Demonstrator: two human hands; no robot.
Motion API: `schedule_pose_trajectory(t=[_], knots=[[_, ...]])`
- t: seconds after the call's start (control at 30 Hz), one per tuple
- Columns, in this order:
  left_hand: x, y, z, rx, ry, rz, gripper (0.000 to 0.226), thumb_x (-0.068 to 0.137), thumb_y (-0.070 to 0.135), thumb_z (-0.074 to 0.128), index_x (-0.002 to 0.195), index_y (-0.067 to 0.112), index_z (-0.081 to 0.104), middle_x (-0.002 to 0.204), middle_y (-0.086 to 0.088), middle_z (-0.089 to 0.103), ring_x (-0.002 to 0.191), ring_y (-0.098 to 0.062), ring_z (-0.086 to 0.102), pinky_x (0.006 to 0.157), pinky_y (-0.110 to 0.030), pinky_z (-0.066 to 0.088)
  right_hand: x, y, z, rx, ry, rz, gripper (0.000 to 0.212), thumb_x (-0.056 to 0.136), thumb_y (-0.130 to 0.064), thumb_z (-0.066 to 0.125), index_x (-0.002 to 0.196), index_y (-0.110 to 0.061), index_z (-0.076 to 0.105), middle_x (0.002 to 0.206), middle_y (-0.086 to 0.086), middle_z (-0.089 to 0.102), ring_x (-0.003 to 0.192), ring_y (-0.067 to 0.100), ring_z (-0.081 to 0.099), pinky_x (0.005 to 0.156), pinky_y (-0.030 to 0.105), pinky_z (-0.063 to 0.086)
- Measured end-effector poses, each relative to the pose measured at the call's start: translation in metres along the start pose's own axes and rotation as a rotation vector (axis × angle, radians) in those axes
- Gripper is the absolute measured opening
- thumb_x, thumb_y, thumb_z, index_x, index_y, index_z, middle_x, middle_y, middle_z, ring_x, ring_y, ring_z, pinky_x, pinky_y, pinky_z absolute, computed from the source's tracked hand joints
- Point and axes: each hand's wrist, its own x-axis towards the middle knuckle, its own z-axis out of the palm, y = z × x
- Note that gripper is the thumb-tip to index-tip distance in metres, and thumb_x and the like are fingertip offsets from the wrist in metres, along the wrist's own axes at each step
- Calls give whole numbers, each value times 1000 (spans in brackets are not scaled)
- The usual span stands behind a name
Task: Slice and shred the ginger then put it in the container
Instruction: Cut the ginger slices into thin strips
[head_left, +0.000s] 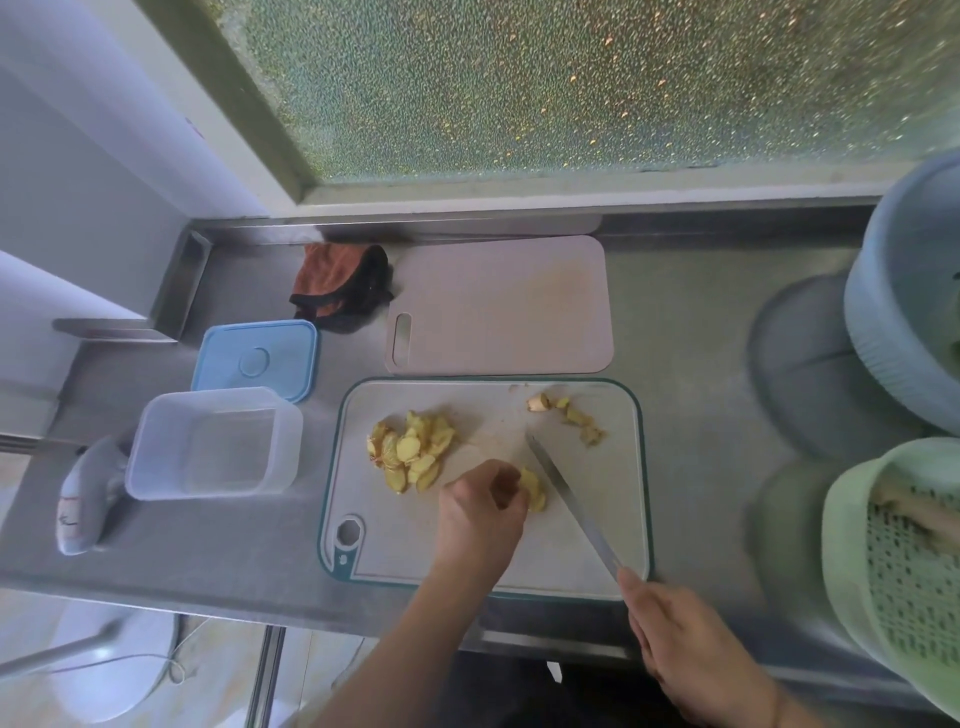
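I see a spare pink board (501, 306) lying flat, a crumpled orange-black cloth (340, 286) just left of it, and blue (906, 291) and green (898, 566) baskets at right.

Pale yellow ginger slices (413, 451) on a white cutting board (467, 551) with a dark teal edge. Behind, 1 plain pinkish-beige board (501, 306). Light blue lid (257, 358), clear container (215, 441). Rust-orange and black cloth (340, 286). Mint-green basket (893, 571), grid-patterned. Speckled green window glass (571, 78).
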Motion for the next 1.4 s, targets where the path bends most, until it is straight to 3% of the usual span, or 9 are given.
schedule_pose_trajectory(t=[0.17, 0.3, 0.4, 0.53, 0.8, 1.0, 1.17, 1.33, 1.4], knots=[[-4, -9, 10, 67, 21, 179, 15, 76, -2, 73, 84, 10, 77, 76, 3, 70, 65, -10, 62, 64, -19, 53, 2, -3, 10, -52, -22, -24, 59, 78, -70, 31, 55, -15, 35, 42, -4, 37, 42, 6, 35, 47, 21, 32], [-2, -14, 12, 114, 27, 292, 19, 72, -6, 70, 85, 8, 72, 79, 3, 60, 63, -11, 52, 58, -20, 48, 6, -5, -4, -68, -46, 58, 59, 81, -69, 32, 58, -15, 40, 42, -4, 40, 35, 5, 36, 41, 15, 29], [-4, -16, 15, 141, 26, 464, 25, 68, -9, 75, 89, 5, 72, 91, -4, 63, 72, -19, 60, 61, -25, 54, 12, -7, -10, -38, -117, 96, 59, 91, -60, 31, 54, -16, 46, 42, -2, 44, 35, 12, 44, 42, 24, 34], [-5, -20, 18, 210, 30, 665, 14, 78, 1, 79, 90, 5, 73, 96, -7, 67, 82, -26, 64, 67, -35, 58, 13, -11, -11, -171, -25, 15, 58, 95, -52, 33, 53, -16, 48, 46, -4, 49, 43, 0, 45, 50, 17, 34], [-2, -25, 18, 187, 85, 732, 10, 87, 11, 66, 89, 4, 73, 97, -7, 69, 81, -26, 66, 69, -37, 57, 11, -20, 1, -249, -32, -86, 56, 94, -52, 34, 53, -15, 36, 45, -3, 42, 48, 6, 40, 60, 30, 36], [-2, -38, 14, 149, 141, 765, 8, 90, 11, 69, 88, 4, 74, 106, -1, 61, 83, -24, 65, 76, -33, 56, 13, -22, 6, -232, -90, -115, 59, 82, -67, 26, 53, -16, 31, 42, -5, 38, 46, 7, 35, 54, 27, 33], [0, -37, 14, 172, 114, 810, 5, 91, 6, 71, 93, 4, 75, 98, -10, 69, 81, -25, 66, 76, -37, 57, 16, -25, 0, -257, -49, -64, 61, 79, -70, 25, 54, -15, 30, 48, 2, 36, 48, 8, 34, 56, 29, 34], [8, -42, 8, 120, 93, 841, 12, 85, -1, 76, 94, 7, 73, 93, -8, 70, 78, -25, 67, 70, -38, 56, 13, -24, 17, -264, 73, -15, 70, 72, -79, 14, 52, -17, 41, 48, -7, 50, 49, 7, 46, 54, 26, 38], [10, -45, 8, 130, 79, 839, 7, 85, 0, 76, 90, 4, 75, 93, -9, 71, 79, -27, 68, 70, -37, 57, 14, -21, 21, -271, 128, -46, 68, 73, -82, 10, 61, -29, 51, 52, -7, 54, 52, 9, 49, 56, 27, 42]])
